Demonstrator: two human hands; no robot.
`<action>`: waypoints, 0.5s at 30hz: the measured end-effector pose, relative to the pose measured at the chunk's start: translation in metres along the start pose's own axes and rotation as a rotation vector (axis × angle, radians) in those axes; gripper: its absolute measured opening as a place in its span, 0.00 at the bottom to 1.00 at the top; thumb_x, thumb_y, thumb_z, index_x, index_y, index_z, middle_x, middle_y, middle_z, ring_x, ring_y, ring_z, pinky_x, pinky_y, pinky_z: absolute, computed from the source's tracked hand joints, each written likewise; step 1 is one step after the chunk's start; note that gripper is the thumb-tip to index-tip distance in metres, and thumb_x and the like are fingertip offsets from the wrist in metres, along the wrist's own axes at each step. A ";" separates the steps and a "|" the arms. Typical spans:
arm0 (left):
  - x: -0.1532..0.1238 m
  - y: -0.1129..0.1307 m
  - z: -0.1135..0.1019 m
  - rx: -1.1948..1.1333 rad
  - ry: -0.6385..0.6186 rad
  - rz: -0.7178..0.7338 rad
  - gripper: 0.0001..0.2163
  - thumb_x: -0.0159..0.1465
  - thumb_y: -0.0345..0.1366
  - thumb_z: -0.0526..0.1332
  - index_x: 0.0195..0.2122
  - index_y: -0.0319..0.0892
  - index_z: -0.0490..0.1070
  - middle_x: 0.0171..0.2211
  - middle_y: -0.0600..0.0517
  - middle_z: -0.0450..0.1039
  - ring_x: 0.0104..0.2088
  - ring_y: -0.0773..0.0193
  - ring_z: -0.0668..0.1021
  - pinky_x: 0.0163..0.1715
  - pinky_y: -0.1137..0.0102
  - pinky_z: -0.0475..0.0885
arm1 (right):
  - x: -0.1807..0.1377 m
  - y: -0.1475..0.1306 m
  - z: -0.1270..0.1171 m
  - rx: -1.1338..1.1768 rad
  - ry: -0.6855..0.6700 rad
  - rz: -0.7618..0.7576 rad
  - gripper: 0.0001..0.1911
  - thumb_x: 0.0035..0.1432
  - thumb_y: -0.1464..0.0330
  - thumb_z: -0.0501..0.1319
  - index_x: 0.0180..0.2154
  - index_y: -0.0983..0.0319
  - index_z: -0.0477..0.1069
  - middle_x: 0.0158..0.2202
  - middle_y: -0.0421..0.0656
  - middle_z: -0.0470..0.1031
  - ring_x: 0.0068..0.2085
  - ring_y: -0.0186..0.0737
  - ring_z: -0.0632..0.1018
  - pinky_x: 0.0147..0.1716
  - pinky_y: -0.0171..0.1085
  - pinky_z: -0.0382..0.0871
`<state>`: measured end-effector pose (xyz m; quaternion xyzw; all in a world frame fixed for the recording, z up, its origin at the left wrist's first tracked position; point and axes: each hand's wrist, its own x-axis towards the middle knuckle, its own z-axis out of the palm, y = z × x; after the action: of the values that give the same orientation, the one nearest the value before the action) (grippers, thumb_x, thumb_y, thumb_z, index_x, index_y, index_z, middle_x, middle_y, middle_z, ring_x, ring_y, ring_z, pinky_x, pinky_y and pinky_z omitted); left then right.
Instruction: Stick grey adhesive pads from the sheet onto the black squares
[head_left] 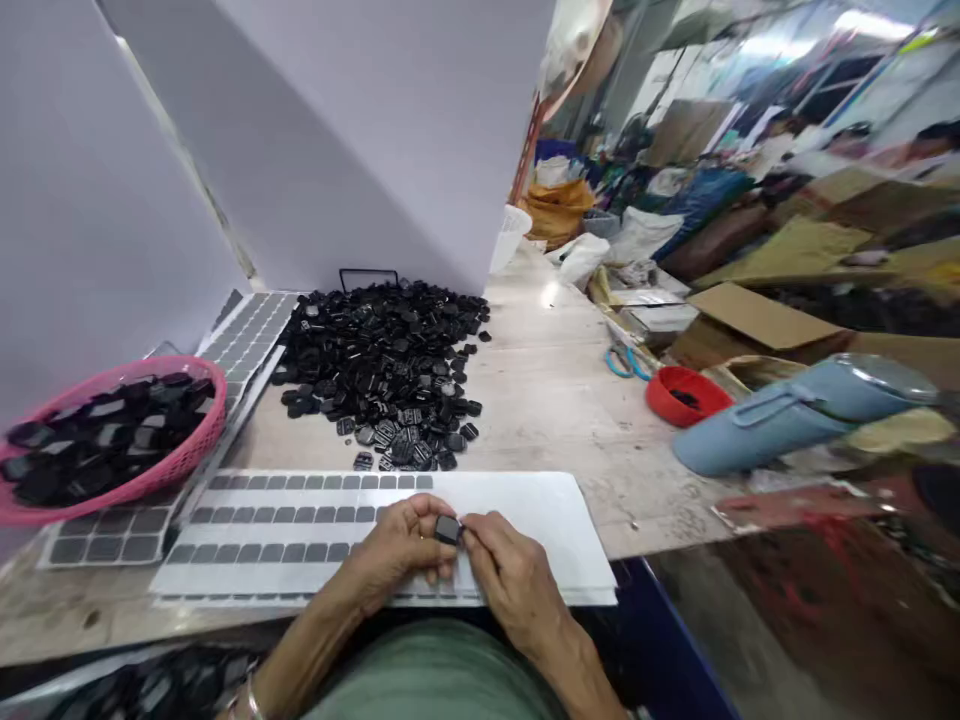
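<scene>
Along the white sheet [570, 550], appears to be partway through the work, with bare paper [517, 492] at right, grey patches [283, 515] remaining in rows at left, and a pile of black pieces [382, 350] to go beyond. Grips one small black piece [447, 530] low over the sheet, between left hand [405, 545] and right hand [516, 568], with fingertips [474, 524] closed on its opposite sides.
</scene>
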<state>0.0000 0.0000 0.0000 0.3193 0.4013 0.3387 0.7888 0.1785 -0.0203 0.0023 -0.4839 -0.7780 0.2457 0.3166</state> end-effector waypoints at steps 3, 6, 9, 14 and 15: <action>0.001 0.002 0.001 -0.029 -0.009 -0.004 0.21 0.46 0.30 0.72 0.40 0.36 0.67 0.22 0.52 0.73 0.18 0.69 0.73 0.18 0.78 0.67 | 0.000 -0.002 -0.002 0.033 0.015 -0.021 0.10 0.66 0.72 0.49 0.41 0.61 0.68 0.32 0.44 0.71 0.33 0.39 0.74 0.32 0.35 0.68; 0.000 0.005 0.003 -0.052 -0.015 -0.013 0.21 0.46 0.30 0.72 0.40 0.36 0.68 0.21 0.53 0.73 0.18 0.70 0.73 0.18 0.78 0.66 | 0.000 -0.001 -0.002 0.054 0.045 -0.043 0.11 0.66 0.72 0.49 0.43 0.61 0.69 0.32 0.44 0.71 0.33 0.38 0.74 0.31 0.35 0.67; -0.002 0.009 0.004 -0.050 -0.023 -0.016 0.19 0.46 0.29 0.72 0.39 0.36 0.68 0.19 0.54 0.71 0.18 0.70 0.73 0.17 0.79 0.65 | -0.001 -0.001 -0.001 0.076 0.087 -0.064 0.11 0.66 0.72 0.49 0.45 0.62 0.68 0.32 0.44 0.70 0.33 0.38 0.73 0.31 0.35 0.67; -0.004 0.011 0.004 -0.044 0.005 -0.024 0.20 0.45 0.29 0.72 0.38 0.36 0.67 0.25 0.50 0.75 0.18 0.70 0.73 0.16 0.79 0.64 | -0.001 -0.001 -0.001 0.111 0.140 -0.077 0.11 0.65 0.73 0.50 0.47 0.63 0.68 0.33 0.44 0.70 0.34 0.38 0.74 0.32 0.35 0.67; -0.004 0.011 0.004 -0.041 0.011 -0.024 0.20 0.45 0.29 0.72 0.38 0.36 0.67 0.25 0.50 0.75 0.18 0.70 0.73 0.16 0.78 0.64 | -0.001 -0.001 -0.001 0.098 0.133 -0.081 0.12 0.65 0.73 0.50 0.47 0.63 0.68 0.33 0.44 0.70 0.34 0.38 0.74 0.32 0.35 0.67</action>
<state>-0.0013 0.0021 0.0119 0.2964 0.4025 0.3390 0.7970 0.1790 -0.0216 0.0036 -0.4511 -0.7614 0.2379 0.4003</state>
